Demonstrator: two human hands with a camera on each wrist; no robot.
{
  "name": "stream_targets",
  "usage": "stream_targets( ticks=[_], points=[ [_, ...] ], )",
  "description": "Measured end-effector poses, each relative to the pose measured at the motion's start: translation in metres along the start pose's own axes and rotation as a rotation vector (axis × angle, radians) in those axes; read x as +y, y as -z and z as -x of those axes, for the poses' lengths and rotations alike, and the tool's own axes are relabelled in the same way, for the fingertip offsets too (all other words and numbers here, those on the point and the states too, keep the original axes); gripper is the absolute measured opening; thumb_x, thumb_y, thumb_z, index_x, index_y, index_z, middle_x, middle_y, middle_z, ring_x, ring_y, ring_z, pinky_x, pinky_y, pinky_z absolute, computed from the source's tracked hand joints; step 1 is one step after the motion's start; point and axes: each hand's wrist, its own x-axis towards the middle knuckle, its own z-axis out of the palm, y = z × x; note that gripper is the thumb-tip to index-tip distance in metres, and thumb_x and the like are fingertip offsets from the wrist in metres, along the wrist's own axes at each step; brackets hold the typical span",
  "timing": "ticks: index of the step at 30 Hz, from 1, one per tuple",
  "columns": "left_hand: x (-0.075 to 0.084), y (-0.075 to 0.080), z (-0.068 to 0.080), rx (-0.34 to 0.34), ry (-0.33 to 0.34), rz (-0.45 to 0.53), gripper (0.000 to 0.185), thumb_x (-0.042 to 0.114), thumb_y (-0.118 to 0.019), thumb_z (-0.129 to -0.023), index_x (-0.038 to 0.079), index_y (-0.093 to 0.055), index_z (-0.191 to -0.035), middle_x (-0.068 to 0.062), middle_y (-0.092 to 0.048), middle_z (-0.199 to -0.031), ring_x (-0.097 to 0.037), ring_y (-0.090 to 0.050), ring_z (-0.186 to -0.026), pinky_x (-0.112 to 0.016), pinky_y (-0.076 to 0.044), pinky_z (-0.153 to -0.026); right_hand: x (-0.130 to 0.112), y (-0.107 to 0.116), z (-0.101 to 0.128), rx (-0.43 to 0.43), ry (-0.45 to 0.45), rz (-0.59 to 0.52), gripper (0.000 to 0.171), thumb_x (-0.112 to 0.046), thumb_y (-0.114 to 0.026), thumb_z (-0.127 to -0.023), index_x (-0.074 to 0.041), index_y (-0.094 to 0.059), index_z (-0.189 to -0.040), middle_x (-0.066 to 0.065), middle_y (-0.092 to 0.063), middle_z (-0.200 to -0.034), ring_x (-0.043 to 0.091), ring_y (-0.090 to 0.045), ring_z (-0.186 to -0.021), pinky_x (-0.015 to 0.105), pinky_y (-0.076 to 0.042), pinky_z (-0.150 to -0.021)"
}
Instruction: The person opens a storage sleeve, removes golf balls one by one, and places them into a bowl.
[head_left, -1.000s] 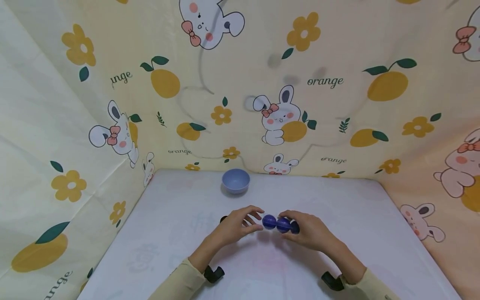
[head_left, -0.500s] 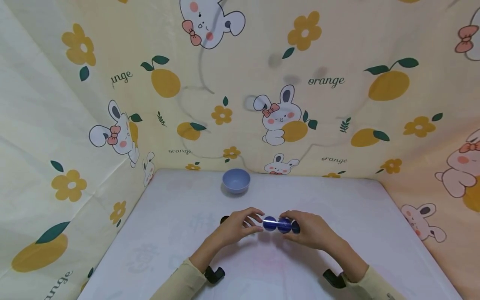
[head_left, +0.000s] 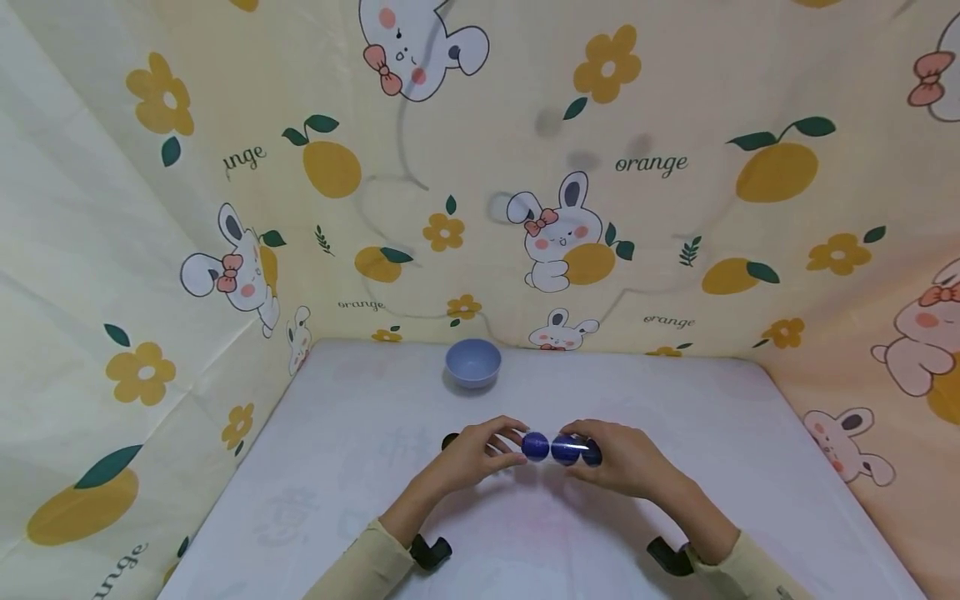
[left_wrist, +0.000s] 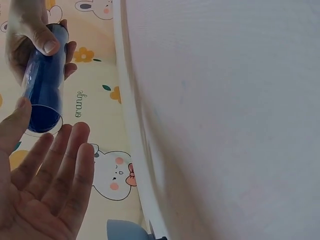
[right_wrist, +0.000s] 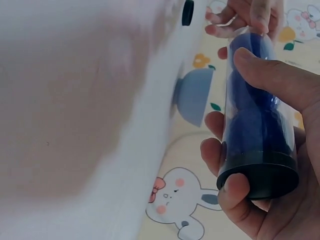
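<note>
My right hand [head_left: 618, 458] grips a clear tube [right_wrist: 250, 110] with blue balls in it and a black cap [right_wrist: 260, 175] at the near end in the right wrist view. The tube lies roughly sideways, held over the table. One blue ball [head_left: 535, 447] sits at its left end, apart from the middle blue ball [head_left: 566, 449]. My left hand [head_left: 476, 450] is cupped at that end, thumb and fingers spread around the ball. In the left wrist view, the tube's rim and the end ball [left_wrist: 44, 118] show between the left thumb and fingers.
A light blue bowl [head_left: 472, 364] stands at the back of the white table [head_left: 360, 500]. A small black round piece [right_wrist: 188, 12] lies beyond my left hand. Patterned cloth [head_left: 480, 208] walls the table at the back and sides.
The leftmost blue ball has shifted slightly left, toward my left fingers, opening a gap to the middle ball. Both hands keep nearly the same place.
</note>
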Motion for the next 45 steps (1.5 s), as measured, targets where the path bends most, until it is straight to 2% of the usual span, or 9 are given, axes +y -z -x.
stream_targets(
  ticks=[5,9,14,21,25,30,37,42,45],
  points=[
    [0.0,0.0,0.001,0.013,0.031,0.015,0.041,0.036,-0.078,-0.1,0.034,-0.066,-0.14,0.006,-0.073,-0.129,-0.008,-0.071,-0.104,-0.027,-0.06,-0.084,-0.002,0.003,0.0,0.004,-0.008,-0.009,0.048,-0.037,-0.091,-0.086,-0.021,-0.074,-0.128,-0.001,-0.077,-0.117,0.008,-0.066,-0.091,0.033,-0.055,-0.073],
    [0.0,0.001,0.002,0.02,0.03,0.028,0.041,0.035,-0.079,-0.1,0.032,-0.066,-0.14,0.006,-0.073,-0.128,-0.009,-0.072,-0.104,-0.027,-0.06,-0.084,-0.003,0.003,-0.001,0.009,-0.007,-0.024,0.048,-0.036,-0.091,-0.086,-0.02,-0.074,-0.128,0.0,-0.077,-0.118,0.011,-0.068,-0.092,0.035,-0.057,-0.074],
    [-0.001,0.003,0.002,0.013,0.026,0.063,0.041,0.032,-0.08,-0.1,0.03,-0.067,-0.139,0.005,-0.074,-0.126,-0.01,-0.072,-0.105,-0.028,-0.06,-0.085,-0.002,-0.001,-0.002,-0.012,-0.049,-0.064,0.05,-0.038,-0.09,-0.088,-0.018,-0.073,-0.131,0.002,-0.077,-0.121,0.014,-0.069,-0.096,0.038,-0.058,-0.077],
    [-0.004,0.009,-0.002,0.017,0.026,0.095,0.04,0.035,-0.077,-0.102,0.032,-0.067,-0.14,0.008,-0.073,-0.127,-0.012,-0.072,-0.106,-0.029,-0.06,-0.085,0.0,-0.004,-0.002,0.012,-0.063,-0.136,0.05,-0.042,-0.089,-0.089,-0.021,-0.071,-0.13,0.001,-0.077,-0.113,0.01,-0.064,-0.086,0.033,-0.054,-0.07],
    [-0.004,0.011,-0.002,0.025,0.018,0.112,0.039,0.033,-0.077,-0.102,0.029,-0.068,-0.139,0.007,-0.073,-0.127,-0.014,-0.073,-0.106,-0.03,-0.061,-0.085,0.002,-0.007,-0.001,0.05,-0.036,-0.148,0.05,-0.042,-0.089,-0.089,-0.019,-0.072,-0.13,0.003,-0.077,-0.116,0.01,-0.065,-0.088,0.03,-0.053,-0.072],
    [-0.002,0.013,-0.001,0.046,0.029,0.096,0.038,0.035,-0.078,-0.101,0.027,-0.069,-0.137,0.007,-0.074,-0.124,-0.012,-0.072,-0.106,-0.029,-0.061,-0.087,0.005,-0.011,0.001,0.059,-0.025,-0.176,0.054,-0.046,-0.086,-0.091,-0.015,-0.073,-0.132,0.004,-0.076,-0.123,0.013,-0.067,-0.096,0.033,-0.056,-0.079],
    [-0.003,0.023,-0.001,0.116,0.037,0.042,0.04,0.037,-0.078,-0.101,0.024,-0.068,-0.137,0.004,-0.073,-0.13,-0.014,-0.071,-0.106,-0.031,-0.061,-0.085,0.008,-0.013,0.004,0.084,-0.028,-0.213,0.057,-0.051,-0.081,-0.095,-0.013,-0.072,-0.136,0.009,-0.075,-0.129,0.026,-0.072,-0.11,0.047,-0.06,-0.09],
    [-0.006,0.035,-0.004,0.157,0.063,0.013,0.044,0.039,-0.079,-0.1,0.023,-0.067,-0.139,0.001,-0.071,-0.133,-0.016,-0.07,-0.106,-0.034,-0.061,-0.085,0.011,-0.017,0.007,0.065,-0.031,-0.262,0.058,-0.05,-0.08,-0.096,-0.013,-0.07,-0.139,0.011,-0.074,-0.132,0.027,-0.071,-0.113,0.048,-0.06,-0.092],
    [-0.009,0.041,-0.006,0.183,0.056,-0.008,0.046,0.039,-0.079,-0.1,0.021,-0.066,-0.141,-0.003,-0.071,-0.134,-0.017,-0.071,-0.105,-0.036,-0.061,-0.087,0.012,-0.018,0.008,0.054,-0.035,-0.273,0.058,-0.051,-0.079,-0.097,-0.013,-0.069,-0.14,0.012,-0.073,-0.133,0.027,-0.07,-0.113,0.048,-0.06,-0.091]
  ],
)
